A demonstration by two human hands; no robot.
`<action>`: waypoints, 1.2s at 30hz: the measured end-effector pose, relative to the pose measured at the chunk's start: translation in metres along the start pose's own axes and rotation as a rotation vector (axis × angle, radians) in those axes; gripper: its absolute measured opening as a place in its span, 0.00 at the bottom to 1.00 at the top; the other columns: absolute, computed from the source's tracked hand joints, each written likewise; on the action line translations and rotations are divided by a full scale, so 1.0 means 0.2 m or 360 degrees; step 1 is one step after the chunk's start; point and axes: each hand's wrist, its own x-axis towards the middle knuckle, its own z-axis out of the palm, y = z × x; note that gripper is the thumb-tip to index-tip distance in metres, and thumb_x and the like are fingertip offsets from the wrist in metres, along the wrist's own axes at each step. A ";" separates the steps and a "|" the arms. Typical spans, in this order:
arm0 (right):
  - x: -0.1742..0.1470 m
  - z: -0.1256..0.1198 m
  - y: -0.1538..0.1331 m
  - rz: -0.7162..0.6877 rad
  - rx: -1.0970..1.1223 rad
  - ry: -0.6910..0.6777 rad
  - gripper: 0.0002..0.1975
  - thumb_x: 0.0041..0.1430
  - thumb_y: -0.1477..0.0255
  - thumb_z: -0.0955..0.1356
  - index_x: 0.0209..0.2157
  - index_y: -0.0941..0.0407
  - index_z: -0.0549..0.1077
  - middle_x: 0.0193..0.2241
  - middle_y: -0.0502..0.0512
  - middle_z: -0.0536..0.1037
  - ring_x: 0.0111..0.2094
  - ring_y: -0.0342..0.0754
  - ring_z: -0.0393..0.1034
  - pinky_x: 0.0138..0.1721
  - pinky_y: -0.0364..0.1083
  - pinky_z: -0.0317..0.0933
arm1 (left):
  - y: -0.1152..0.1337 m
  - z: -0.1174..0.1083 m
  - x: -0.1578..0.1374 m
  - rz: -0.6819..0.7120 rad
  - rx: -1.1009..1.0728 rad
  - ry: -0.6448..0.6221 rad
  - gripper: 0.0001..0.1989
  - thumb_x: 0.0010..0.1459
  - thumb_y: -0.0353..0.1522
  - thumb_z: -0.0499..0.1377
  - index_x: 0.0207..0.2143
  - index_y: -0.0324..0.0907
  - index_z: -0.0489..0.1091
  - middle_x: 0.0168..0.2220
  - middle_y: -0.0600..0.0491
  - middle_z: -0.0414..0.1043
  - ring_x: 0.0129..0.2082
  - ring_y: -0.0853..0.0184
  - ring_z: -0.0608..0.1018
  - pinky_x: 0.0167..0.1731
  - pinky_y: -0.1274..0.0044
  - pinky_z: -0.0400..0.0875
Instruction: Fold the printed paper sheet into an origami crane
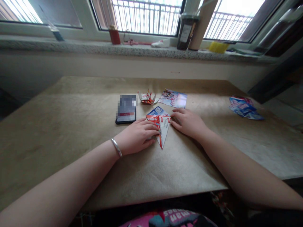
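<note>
Centrally in the head view, a kite-shaped folded paper (165, 126) lies on the table (71, 126), its narrow point toward the person. The left hand (138, 137) rests over its left side, fingers loosely spread, unclenched; the right hand (189, 123) has its fingertips at the right corner, though whether they pinch it I cannot tell. Beyond sit 1 crane-like folded figure (148, 100) and 1 printed sheet (175, 98), with 1 phone (126, 118) nearer the left.

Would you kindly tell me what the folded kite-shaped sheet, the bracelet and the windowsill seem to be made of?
Folded sheet: printed paper, with straight, sharp creases; its gloss is hard to judge. Bracelet: probably smooth silvery metal, given its bright sheen. Windowsill: grey speckling suggests granite, though imitation stone is possible.
</note>
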 end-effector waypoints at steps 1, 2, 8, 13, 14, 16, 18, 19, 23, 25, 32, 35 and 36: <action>0.00 0.00 0.00 0.0000 0.0021 0.0012 0.17 0.59 0.62 0.62 0.43 0.57 0.73 0.51 0.60 0.71 0.48 0.54 0.67 0.48 0.51 0.63 | 0.00 0.00 0.00 0.0002 0.0006 0.0009 0.14 0.60 0.34 0.55 0.48 0.45 0.69 0.51 0.50 0.70 0.53 0.61 0.69 0.58 0.61 0.56; 0.00 0.01 0.01 0.0000 0.0047 0.0028 0.17 0.59 0.62 0.62 0.44 0.57 0.72 0.51 0.60 0.71 0.49 0.54 0.67 0.49 0.52 0.63 | -0.01 0.01 0.00 -0.0001 0.0010 0.0015 0.14 0.60 0.35 0.55 0.48 0.44 0.69 0.52 0.49 0.69 0.53 0.60 0.69 0.58 0.61 0.57; 0.00 0.03 0.02 -0.0043 0.0204 0.0086 0.26 0.57 0.62 0.64 0.56 0.56 0.64 0.56 0.62 0.65 0.54 0.55 0.63 0.54 0.53 0.60 | -0.02 0.02 0.00 -0.0010 -0.0004 0.0020 0.16 0.59 0.35 0.55 0.50 0.43 0.68 0.53 0.47 0.68 0.54 0.60 0.68 0.56 0.63 0.60; 0.00 0.03 0.02 -0.0182 0.0202 0.0003 0.22 0.60 0.65 0.61 0.54 0.56 0.67 0.58 0.63 0.62 0.57 0.54 0.60 0.57 0.54 0.56 | -0.02 0.01 0.00 -0.0023 -0.0011 -0.0007 0.16 0.59 0.33 0.54 0.50 0.41 0.68 0.53 0.48 0.69 0.54 0.61 0.69 0.57 0.64 0.60; 0.00 0.04 0.02 -0.0204 0.0193 -0.0019 0.21 0.61 0.66 0.60 0.54 0.56 0.68 0.59 0.63 0.62 0.57 0.54 0.59 0.57 0.54 0.55 | -0.03 0.01 0.00 -0.0013 -0.0019 0.0001 0.16 0.59 0.33 0.54 0.50 0.42 0.68 0.52 0.48 0.70 0.54 0.62 0.69 0.57 0.65 0.60; 0.00 0.04 0.01 -0.0213 0.0175 -0.0058 0.22 0.61 0.65 0.60 0.54 0.57 0.68 0.59 0.63 0.62 0.58 0.55 0.58 0.58 0.55 0.54 | -0.03 0.01 0.00 0.0004 -0.0038 0.0025 0.15 0.59 0.31 0.54 0.48 0.42 0.69 0.52 0.49 0.70 0.54 0.63 0.70 0.57 0.65 0.61; 0.01 0.05 0.01 -0.0179 0.0156 -0.0088 0.24 0.62 0.62 0.59 0.56 0.59 0.66 0.59 0.65 0.62 0.59 0.57 0.57 0.58 0.56 0.53 | -0.03 0.01 0.00 0.0023 -0.0060 0.0045 0.14 0.58 0.30 0.54 0.47 0.42 0.70 0.52 0.49 0.70 0.54 0.63 0.70 0.56 0.66 0.63; 0.01 0.05 0.01 -0.0162 0.0147 -0.0102 0.26 0.61 0.61 0.59 0.57 0.59 0.64 0.59 0.65 0.62 0.59 0.57 0.56 0.58 0.57 0.53 | -0.03 0.01 0.00 0.0032 -0.0070 0.0051 0.13 0.58 0.30 0.54 0.46 0.42 0.70 0.52 0.49 0.70 0.54 0.63 0.70 0.56 0.66 0.63; 0.01 0.06 0.01 -0.0144 0.0151 -0.0110 0.27 0.60 0.59 0.61 0.56 0.58 0.64 0.59 0.64 0.62 0.59 0.58 0.55 0.58 0.57 0.52 | -0.03 0.01 0.00 0.0043 -0.0099 0.0062 0.12 0.59 0.30 0.53 0.44 0.42 0.72 0.52 0.50 0.70 0.54 0.63 0.71 0.55 0.66 0.64; 0.01 0.06 0.01 -0.0128 0.0212 -0.0084 0.25 0.60 0.60 0.61 0.55 0.58 0.66 0.59 0.64 0.62 0.59 0.57 0.56 0.58 0.56 0.52 | -0.03 0.01 0.00 0.0051 -0.0109 0.0058 0.13 0.59 0.29 0.53 0.45 0.43 0.72 0.52 0.50 0.70 0.54 0.63 0.71 0.55 0.67 0.65; 0.02 0.06 0.06 -0.0034 0.0545 0.0039 0.18 0.62 0.63 0.60 0.47 0.57 0.70 0.54 0.62 0.68 0.55 0.51 0.62 0.57 0.53 0.55 | -0.02 0.01 0.00 0.0031 -0.0108 0.0024 0.15 0.58 0.29 0.54 0.48 0.44 0.71 0.53 0.51 0.69 0.53 0.64 0.71 0.55 0.68 0.65; 0.02 0.06 0.07 -0.0036 0.0598 0.0095 0.16 0.63 0.63 0.59 0.43 0.57 0.72 0.50 0.61 0.71 0.52 0.51 0.64 0.55 0.53 0.56 | -0.02 0.01 0.00 0.0029 -0.0097 0.0015 0.16 0.58 0.30 0.55 0.49 0.44 0.70 0.53 0.50 0.69 0.53 0.63 0.71 0.54 0.68 0.65; 0.03 0.06 0.07 -0.0037 0.0605 0.0102 0.16 0.63 0.64 0.58 0.42 0.57 0.72 0.49 0.60 0.73 0.51 0.51 0.65 0.54 0.53 0.57 | -0.02 0.01 0.00 0.0025 -0.0093 0.0013 0.16 0.58 0.30 0.55 0.50 0.43 0.69 0.53 0.50 0.69 0.53 0.63 0.71 0.54 0.68 0.65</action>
